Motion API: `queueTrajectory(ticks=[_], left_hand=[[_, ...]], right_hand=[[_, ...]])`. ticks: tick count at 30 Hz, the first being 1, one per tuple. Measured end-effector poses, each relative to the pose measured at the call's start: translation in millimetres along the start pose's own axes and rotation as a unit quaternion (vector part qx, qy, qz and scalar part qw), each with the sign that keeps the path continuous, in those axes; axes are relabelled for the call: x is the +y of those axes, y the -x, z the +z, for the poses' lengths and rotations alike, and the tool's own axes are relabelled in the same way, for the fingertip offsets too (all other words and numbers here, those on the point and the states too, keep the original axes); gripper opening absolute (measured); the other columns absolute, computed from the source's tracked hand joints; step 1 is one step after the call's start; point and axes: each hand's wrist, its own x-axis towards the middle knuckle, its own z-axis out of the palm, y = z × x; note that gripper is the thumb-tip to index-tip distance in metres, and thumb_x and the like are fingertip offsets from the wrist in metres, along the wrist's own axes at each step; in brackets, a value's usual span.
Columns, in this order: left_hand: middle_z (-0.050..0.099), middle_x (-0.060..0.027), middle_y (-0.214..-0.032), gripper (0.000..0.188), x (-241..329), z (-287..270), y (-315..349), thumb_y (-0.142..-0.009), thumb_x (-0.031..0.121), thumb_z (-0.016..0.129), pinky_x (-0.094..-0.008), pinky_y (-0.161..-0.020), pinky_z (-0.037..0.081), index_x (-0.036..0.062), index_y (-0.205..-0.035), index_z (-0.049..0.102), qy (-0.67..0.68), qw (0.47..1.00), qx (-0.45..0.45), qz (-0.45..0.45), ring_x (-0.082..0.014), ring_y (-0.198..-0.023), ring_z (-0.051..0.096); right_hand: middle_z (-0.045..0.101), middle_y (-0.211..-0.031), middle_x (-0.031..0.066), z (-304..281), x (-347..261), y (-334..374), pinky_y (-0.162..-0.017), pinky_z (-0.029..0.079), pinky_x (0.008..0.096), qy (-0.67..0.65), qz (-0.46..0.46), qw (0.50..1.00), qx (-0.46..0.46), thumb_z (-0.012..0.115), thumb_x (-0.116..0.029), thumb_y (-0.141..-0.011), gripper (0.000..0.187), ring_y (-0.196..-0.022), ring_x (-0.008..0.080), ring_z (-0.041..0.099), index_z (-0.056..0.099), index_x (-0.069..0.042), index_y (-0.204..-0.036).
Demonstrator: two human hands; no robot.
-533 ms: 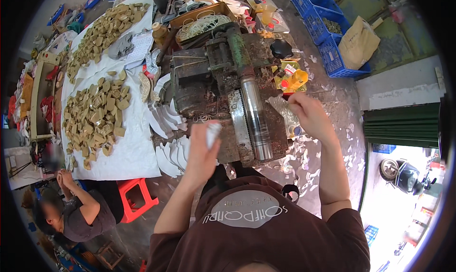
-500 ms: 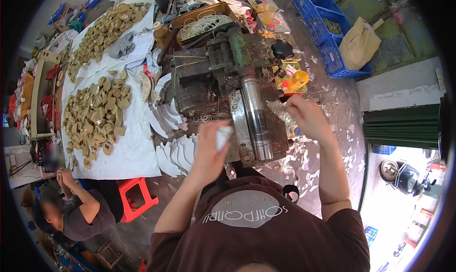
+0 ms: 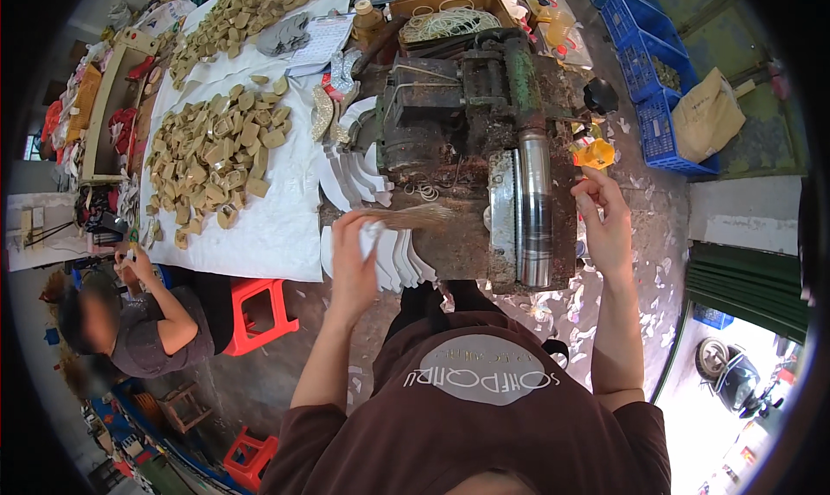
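Note:
My left hand (image 3: pixel 353 257) is closed at the near left of the worktop. From its fingers a thin brownish strip (image 3: pixel 406 216) stretches right, smeared by motion, and a small white piece (image 3: pixel 373 229) shows between them. Just beside it lies a row of white curved pieces (image 3: pixel 399 260). My right hand (image 3: pixel 609 236) is raised off the right edge of an old, grimy machine (image 3: pixel 424 119), fingers loosely bent and apart with nothing seen in them. The machine's shiny metal roller (image 3: pixel 536 210) lies between my two hands.
Left, a white-covered table (image 3: pixel 285 253) bears heaps of olive-brown blocks (image 3: pixel 220 153). Glittery curved pieces (image 3: pixel 324 114) lie beside more white pieces (image 3: pixel 350 179). Blue crates (image 3: pixel 679 136) stand far right. A co-worker (image 3: pixel 164 322) sits near a red stool (image 3: pixel 264 318); scraps litter the floor.
The glittery strip in my right hand has left it; a brownish strip now shows at my left hand. My right hand has opened. The view has shifted, moving the machine right in the picture.

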Motion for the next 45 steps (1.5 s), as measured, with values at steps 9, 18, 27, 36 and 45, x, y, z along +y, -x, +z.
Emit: queueTrajectory(ticks=[9,18,27,36,45], left_hand=[[0.049,-0.016,-0.118,0.042,-39,24,61,-0.07,-0.007,0.055,-0.0439,-0.089,0.04,0.0022,-0.111,0.054,-0.184,0.939,-0.289,0.03,-0.033,-0.108,0.049],[0.045,-0.0119,-0.13,0.037,69,28,-13,-0.094,0.017,0.052,-0.0374,-0.1,0.038,0.001,-0.127,0.047,0.559,0.805,-0.182,-0.076,-0.0221,-0.119,0.046],[0.052,-0.0087,-0.117,0.031,120,52,-13,-0.097,0.017,0.047,-0.0334,-0.095,0.039,0.0026,-0.124,0.044,0.575,0.802,-0.092,-0.134,-0.0173,-0.108,0.05],[0.046,-0.0121,-0.112,0.036,60,44,-20,-0.086,-0.002,0.054,-0.0339,-0.095,0.038,0.0009,-0.121,0.045,0.146,0.981,-0.124,-0.013,-0.0248,-0.105,0.048],[0.033,-0.0205,-0.131,0.061,90,70,-20,-0.076,-0.007,0.06,-0.0483,-0.1,0.035,0.0023,-0.132,0.038,0.129,0.965,-0.226,0.038,-0.0457,-0.119,0.039]], right_hand=[[0.064,-0.088,0.0077,3,-13,2,-0.078,0.047,0.0287,0.0,0.011,1.0,0.015,0.061,-0.007,-0.09,0.014,-0.082,0.0155,0.059,0.06,0.001,-0.1],[0.054,-0.113,0.0085,57,-89,33,-0.083,0.037,0.0408,0.042,-0.228,0.97,-0.07,0.072,-0.006,-0.072,0.025,-0.1,0.0291,0.047,0.064,-0.006,-0.096],[0.056,-0.104,0.0085,66,-72,34,-0.083,0.036,0.0415,-0.021,-0.23,0.973,0.007,0.07,-0.001,-0.071,0.019,-0.099,0.0295,0.049,0.058,-0.007,-0.085],[0.061,-0.079,0.0119,-38,-15,-14,-0.072,0.042,0.0397,0.186,-0.018,0.976,-0.116,0.059,-0.006,-0.082,0.003,-0.081,0.0304,0.059,0.056,-0.006,-0.085],[0.063,-0.085,0.0078,9,-18,-3,-0.081,0.035,0.0383,0.219,-0.139,0.966,-0.013,0.063,-0.012,-0.081,0.011,-0.088,0.0266,0.056,0.061,-0.008,-0.092]])
